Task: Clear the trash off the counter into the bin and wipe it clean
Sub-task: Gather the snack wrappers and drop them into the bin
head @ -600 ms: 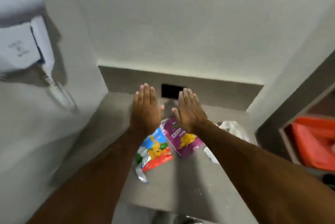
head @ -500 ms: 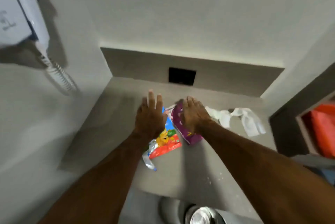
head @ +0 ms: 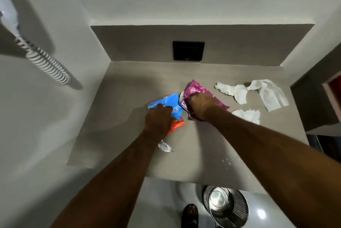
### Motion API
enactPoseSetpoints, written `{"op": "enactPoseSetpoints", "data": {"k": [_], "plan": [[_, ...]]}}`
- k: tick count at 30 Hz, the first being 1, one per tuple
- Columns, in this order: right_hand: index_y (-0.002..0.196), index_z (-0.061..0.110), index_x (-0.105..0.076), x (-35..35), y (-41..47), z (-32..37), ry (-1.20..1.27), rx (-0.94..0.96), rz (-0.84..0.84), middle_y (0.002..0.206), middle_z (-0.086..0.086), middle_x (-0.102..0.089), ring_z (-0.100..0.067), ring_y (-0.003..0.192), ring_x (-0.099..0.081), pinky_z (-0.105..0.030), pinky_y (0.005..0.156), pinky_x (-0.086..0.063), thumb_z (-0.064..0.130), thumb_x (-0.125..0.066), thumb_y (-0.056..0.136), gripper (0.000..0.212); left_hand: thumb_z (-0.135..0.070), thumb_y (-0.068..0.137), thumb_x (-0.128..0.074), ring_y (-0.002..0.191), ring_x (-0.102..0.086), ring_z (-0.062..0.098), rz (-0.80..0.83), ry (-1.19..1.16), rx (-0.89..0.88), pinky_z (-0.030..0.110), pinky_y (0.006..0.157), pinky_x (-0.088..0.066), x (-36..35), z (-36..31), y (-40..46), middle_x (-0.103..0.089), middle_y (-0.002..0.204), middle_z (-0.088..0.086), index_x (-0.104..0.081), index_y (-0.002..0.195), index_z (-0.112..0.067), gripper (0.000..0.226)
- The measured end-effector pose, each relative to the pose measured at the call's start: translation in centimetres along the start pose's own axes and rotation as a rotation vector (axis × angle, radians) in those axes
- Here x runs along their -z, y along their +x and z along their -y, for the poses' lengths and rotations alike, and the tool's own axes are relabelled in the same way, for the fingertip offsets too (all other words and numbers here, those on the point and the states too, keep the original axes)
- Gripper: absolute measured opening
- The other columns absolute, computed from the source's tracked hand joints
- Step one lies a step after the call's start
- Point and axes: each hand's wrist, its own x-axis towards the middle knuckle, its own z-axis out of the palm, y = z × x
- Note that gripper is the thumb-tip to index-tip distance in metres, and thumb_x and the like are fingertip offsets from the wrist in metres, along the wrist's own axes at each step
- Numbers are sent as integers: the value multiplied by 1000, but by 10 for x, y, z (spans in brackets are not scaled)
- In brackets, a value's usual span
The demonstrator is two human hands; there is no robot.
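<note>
On the grey counter lie two snack wrappers side by side. My left hand presses down on the blue and orange wrapper, fingers curled over it. My right hand is closed on the crumpled pink wrapper. White tissue pieces lie spread to the right, with another scrap nearer my right forearm. A small clear plastic bit sits under my left wrist. On the floor below the counter's front edge stands a round metal bin with its lid shut.
A black wall plate sits in the back splash. A white coiled cord hangs on the left wall. A dark shelf unit borders the counter on the right. White crumbs dot the counter front. A dark shoe shows beside the bin.
Both hands dropped from flat and hovering onto the wrappers and curled shut on them. The pink wrapper is now crumpled. The view tilted down, bringing the bin into sight.
</note>
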Motion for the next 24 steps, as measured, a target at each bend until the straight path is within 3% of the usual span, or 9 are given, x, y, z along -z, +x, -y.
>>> {"op": "enactPoseSetpoints", "data": {"k": [3, 7, 10, 12, 14, 16, 18, 20, 24], "plan": [[106, 10, -68, 5, -15, -1, 140, -52, -46, 109, -13, -69, -30, 101, -67, -32, 88, -54, 29, -68, 82, 30, -39, 86, -58, 105, -63, 38, -33, -138, 32, 43, 86, -50, 22, -3, -7, -67, 112, 18, -62, 122, -12, 45], [96, 8, -71, 7, -82, 13, 462, -40, -376, 102, -15, -69, -34, 92, -66, -35, 76, -49, 28, -69, 82, 25, -5, 87, -58, 101, -64, 40, -222, -346, 53, 45, 89, -53, 57, -17, -32, -69, 110, 23, -64, 120, -5, 34], [85, 7, -70, -19, -172, 29, 722, -23, -667, 90, -11, -69, -28, 77, -65, -29, 67, -50, 17, -58, 81, 15, 2, 83, -69, 86, -65, 25, -344, -422, -9, 22, 78, -43, 67, -38, -95, -72, 99, 16, -68, 111, -3, 28], [83, 10, -69, -49, -242, 41, 821, -42, -736, 97, -5, -69, -15, 83, -64, -15, 76, -48, 11, -55, 85, 15, -1, 81, -70, 77, -59, 12, -326, -503, -44, 10, 70, -36, 58, -58, -147, -69, 89, 7, -70, 102, -6, 21], [86, 14, -73, -89, -305, 51, 856, -89, -730, 107, 1, -70, -4, 95, -64, -10, 90, -43, 13, -58, 86, 15, -4, 76, -67, 73, -52, -2, -254, -579, -77, -2, 72, -36, 37, -78, -196, -64, 84, -3, -71, 95, -7, 20], [90, 20, -77, -137, -353, 54, 886, -202, -646, 112, 5, -71, -1, 98, -68, -21, 89, -52, 26, -54, 92, 24, -4, 71, -67, 71, -54, -4, -142, -623, -89, -8, 72, -37, -4, -100, -238, -66, 81, -3, -73, 91, -5, 21], [85, 25, -78, -187, -378, 48, 901, -343, -557, 108, 9, -73, -2, 93, -71, -30, 74, -57, 43, -39, 97, 45, -4, 69, -69, 63, -60, -1, -1, -656, -55, 2, 65, -49, -56, -120, -268, -71, 76, 0, -76, 87, -6, 20], [81, 23, -78, -239, -384, 35, 922, -456, -488, 101, 6, -74, -9, 88, -72, -31, 71, -56, 46, -34, 98, 52, -3, 71, -74, 61, -66, 5, 132, -658, 33, 18, 60, -56, -113, -135, -281, -73, 75, 0, -77, 87, -10, 18], [94, 12, -78, -357, -366, 5, 1142, -730, -316, 107, -5, -73, -19, 99, -69, -37, 88, -56, 12, -67, 83, 15, 0, 74, -78, 75, -72, 20, 318, -582, 130, 16, 68, -42, -231, -169, -264, -78, 84, 12, -76, 93, -5, 20]]}}
